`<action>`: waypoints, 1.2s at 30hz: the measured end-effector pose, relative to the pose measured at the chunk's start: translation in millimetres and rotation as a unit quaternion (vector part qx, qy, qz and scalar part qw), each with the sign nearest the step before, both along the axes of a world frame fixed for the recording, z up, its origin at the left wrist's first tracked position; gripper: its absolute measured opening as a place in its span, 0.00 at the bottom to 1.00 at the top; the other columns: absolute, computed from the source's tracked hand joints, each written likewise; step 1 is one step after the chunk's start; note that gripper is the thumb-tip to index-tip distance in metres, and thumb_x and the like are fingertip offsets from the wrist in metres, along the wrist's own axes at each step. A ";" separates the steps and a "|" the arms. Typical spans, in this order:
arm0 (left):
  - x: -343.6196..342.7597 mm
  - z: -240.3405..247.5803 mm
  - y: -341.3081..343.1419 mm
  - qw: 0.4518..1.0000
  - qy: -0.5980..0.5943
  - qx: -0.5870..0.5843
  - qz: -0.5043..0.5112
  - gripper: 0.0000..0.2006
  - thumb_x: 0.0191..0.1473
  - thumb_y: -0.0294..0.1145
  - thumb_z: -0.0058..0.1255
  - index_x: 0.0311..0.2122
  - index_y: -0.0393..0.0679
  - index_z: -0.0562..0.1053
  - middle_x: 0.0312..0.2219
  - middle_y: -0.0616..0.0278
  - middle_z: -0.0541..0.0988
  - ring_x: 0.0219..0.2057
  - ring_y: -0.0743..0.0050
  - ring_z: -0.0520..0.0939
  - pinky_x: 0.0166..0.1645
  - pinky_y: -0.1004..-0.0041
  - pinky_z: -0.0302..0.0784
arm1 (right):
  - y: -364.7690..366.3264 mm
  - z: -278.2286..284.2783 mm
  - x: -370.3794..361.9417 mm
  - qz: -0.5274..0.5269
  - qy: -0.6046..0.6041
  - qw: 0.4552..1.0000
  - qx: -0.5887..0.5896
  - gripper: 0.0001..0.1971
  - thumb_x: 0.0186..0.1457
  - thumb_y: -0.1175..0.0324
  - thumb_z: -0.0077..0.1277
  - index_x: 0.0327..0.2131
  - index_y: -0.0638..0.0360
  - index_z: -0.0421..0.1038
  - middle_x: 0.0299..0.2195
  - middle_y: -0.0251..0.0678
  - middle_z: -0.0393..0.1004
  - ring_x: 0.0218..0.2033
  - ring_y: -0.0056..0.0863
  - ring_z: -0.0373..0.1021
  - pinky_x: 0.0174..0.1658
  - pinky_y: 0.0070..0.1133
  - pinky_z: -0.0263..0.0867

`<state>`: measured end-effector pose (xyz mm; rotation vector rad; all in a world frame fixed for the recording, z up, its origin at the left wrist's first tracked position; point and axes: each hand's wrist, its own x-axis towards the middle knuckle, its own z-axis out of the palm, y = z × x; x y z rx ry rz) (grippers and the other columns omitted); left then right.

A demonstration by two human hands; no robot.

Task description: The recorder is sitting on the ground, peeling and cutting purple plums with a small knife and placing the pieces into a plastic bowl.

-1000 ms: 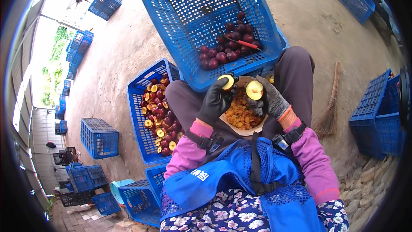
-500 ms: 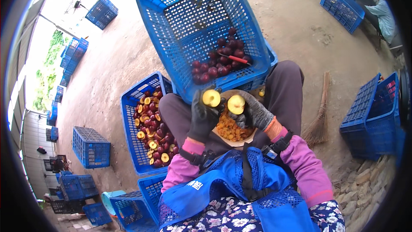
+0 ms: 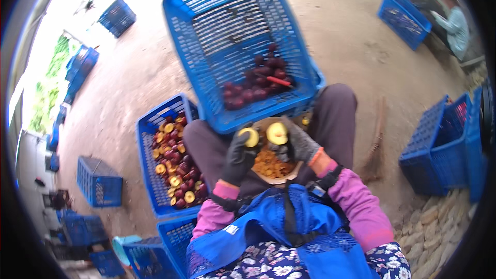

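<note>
My gloved left hand [image 3: 238, 157] closes on a yellow-fleshed plum half [image 3: 249, 137], its cut face tilted. Just beside it, my gloved right hand [image 3: 304, 145] grips another plum half [image 3: 277, 133], cut face up. Both hands are over a pale bowl [image 3: 277, 180] in my lap, which holds orange-brown bits, perhaps plum stones. Beyond my hands, a tilted blue crate [image 3: 181, 36] has dark whole plums [image 3: 248, 94] at its near end, with a red-handled tool [image 3: 279, 81] lying on them. Left of my knee, a second blue crate [image 3: 146, 168] contains many plum halves [image 3: 178, 168].
A twig broom [image 3: 376, 144] lies on the floor to my right. Farther right are blue crates [image 3: 434, 150] beside a stone edging [image 3: 434, 227]. More crates [image 3: 101, 181] stand at the left. Another person [image 3: 454, 26] sits at the far right near a crate [image 3: 404, 18].
The whole view has shifted and is blurred. My left hand has come slightly nearer to me and its plum half has tilted. Both halves stay in my hands.
</note>
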<state>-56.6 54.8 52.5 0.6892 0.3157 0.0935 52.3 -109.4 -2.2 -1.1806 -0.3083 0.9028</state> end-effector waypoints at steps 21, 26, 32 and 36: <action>-154.4 36.9 150.8 0.629 0.311 0.675 0.228 0.14 0.54 0.34 0.39 0.44 0.39 0.64 0.37 0.60 0.69 0.35 0.77 0.71 0.35 0.77 0.72 | 53.0 108.3 -42.9 0.102 -0.173 0.961 -0.189 0.22 0.55 0.56 0.42 0.48 0.60 0.60 0.39 0.48 0.69 0.42 0.37 0.66 0.39 0.28 0.64; -86.7 68.0 46.5 0.953 0.065 0.280 0.091 0.22 0.51 0.28 0.45 0.52 0.45 0.58 0.42 0.60 0.66 0.42 0.66 0.71 0.44 0.68 0.71 | 79.5 117.3 -68.7 0.062 -0.502 0.844 -0.181 0.14 0.52 0.60 0.45 0.39 0.59 0.64 0.22 0.49 0.71 0.25 0.48 0.68 0.29 0.37 0.62; -128.0 27.4 26.7 0.841 -0.056 0.524 0.120 0.25 0.46 0.16 0.46 0.52 0.42 0.60 0.44 0.58 0.68 0.46 0.66 0.70 0.49 0.71 0.66 | 92.7 124.1 -94.0 0.194 -0.528 0.821 -0.096 0.11 0.52 0.63 0.45 0.37 0.58 0.64 0.23 0.47 0.70 0.25 0.47 0.68 0.27 0.36 0.62; -184.7 39.3 61.1 0.870 0.099 0.471 0.108 0.20 0.46 0.19 0.41 0.48 0.40 0.64 0.42 0.58 0.70 0.44 0.68 0.71 0.48 0.73 0.66 | 86.9 102.3 -71.2 0.107 -0.470 0.876 -0.012 0.08 0.51 0.69 0.46 0.35 0.60 0.66 0.28 0.47 0.70 0.29 0.45 0.68 0.30 0.30 0.63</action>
